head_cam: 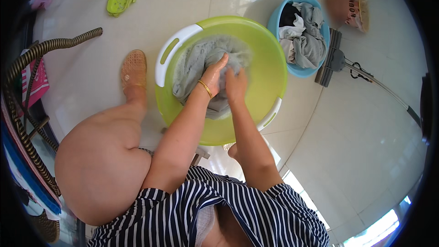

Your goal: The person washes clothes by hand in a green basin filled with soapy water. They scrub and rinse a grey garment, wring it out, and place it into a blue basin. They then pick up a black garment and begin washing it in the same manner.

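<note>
A wide green plastic basin [265, 72] with white handles stands on the floor before me. Soaked grey cloth [195, 61] lies bunched inside it, with suds along its left side. My left hand [213, 77], with a gold bangle at the wrist, grips the wet cloth, thumb stretched forward and the other fingers mostly hidden. Close beside it, my right hand [236, 84] is curled onto the same cloth, its fingertips blurred.
A blue tub [274, 24] of grey, white and black clothes is at the upper right. A floor squeegee or mop [337, 60] lies beside it, near a paper bucket [358, 12]. Green slippers [120, 0] sit at upper left; a metal rack [51, 46] stands left.
</note>
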Action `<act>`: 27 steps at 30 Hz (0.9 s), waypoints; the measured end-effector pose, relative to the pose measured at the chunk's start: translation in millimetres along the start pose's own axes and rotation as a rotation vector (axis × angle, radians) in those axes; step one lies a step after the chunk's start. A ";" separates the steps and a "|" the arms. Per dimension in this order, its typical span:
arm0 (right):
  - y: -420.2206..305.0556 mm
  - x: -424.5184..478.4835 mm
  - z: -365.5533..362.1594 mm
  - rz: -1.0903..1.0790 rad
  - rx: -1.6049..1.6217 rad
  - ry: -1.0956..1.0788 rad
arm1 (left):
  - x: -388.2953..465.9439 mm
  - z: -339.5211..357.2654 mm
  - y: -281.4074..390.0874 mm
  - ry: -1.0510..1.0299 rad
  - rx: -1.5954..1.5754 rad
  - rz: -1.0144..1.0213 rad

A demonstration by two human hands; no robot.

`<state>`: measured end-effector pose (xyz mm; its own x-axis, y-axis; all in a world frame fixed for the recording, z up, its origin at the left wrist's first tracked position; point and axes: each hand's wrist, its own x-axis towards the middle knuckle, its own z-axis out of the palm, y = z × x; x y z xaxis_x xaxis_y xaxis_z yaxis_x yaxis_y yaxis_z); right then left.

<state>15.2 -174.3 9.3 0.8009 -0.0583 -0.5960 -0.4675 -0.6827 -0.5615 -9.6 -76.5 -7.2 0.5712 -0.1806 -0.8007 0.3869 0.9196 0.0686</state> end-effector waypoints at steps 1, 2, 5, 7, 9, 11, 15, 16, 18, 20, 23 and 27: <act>-7.7 -22.3 1.2 -0.124 -0.027 0.107 | -1.2 -2.3 3.4 -0.104 -0.042 -0.040; -14.3 -47.9 7.4 -0.247 -0.056 0.214 | -6.9 -1.0 8.7 -0.139 -0.046 -0.022; -43.2 -102.4 6.4 -0.395 -0.110 0.194 | 2.7 -2.6 4.6 -0.053 0.033 -0.142; -47.0 -110.4 9.8 -0.467 -0.203 0.183 | 0.2 -9.6 -3.0 -0.180 -0.023 -0.023; -33.9 -73.8 12.2 -0.490 -0.243 0.324 | 4.7 -6.5 -8.7 -0.148 0.010 -0.002; -27.5 -36.0 3.1 -0.394 -0.286 0.434 | 8.3 -3.5 -14.2 -0.109 0.047 0.014; -19.8 -11.4 -35.8 -0.311 -0.590 0.402 | 3.0 -5.3 -15.1 -0.210 0.089 0.034; -0.9 -0.1 -42.7 -0.459 -0.655 0.453 | 3.5 -4.1 -13.7 -0.179 0.010 0.030; 1.8 3.7 -41.7 -0.691 -0.610 0.347 | 1.0 -8.4 -17.6 -0.100 -0.148 0.011; 2.5 8.2 -19.7 -0.854 -0.644 0.037 | 16.3 -24.5 -31.1 -0.135 -0.335 0.039; 12.2 24.8 -5.3 -0.785 -0.766 -0.222 | 44.0 -39.9 -64.3 0.106 -0.330 0.183; 48.5 67.9 7.6 -0.614 -0.993 -0.091 | 19.4 -3.0 -54.3 0.486 -0.174 0.162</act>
<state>44.1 -205.9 -62.7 0.7421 0.5039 -0.4419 0.5185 -0.8495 -0.0979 -21.7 -128.9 -28.3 0.1965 0.1127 -0.9740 0.1726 0.9739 0.1475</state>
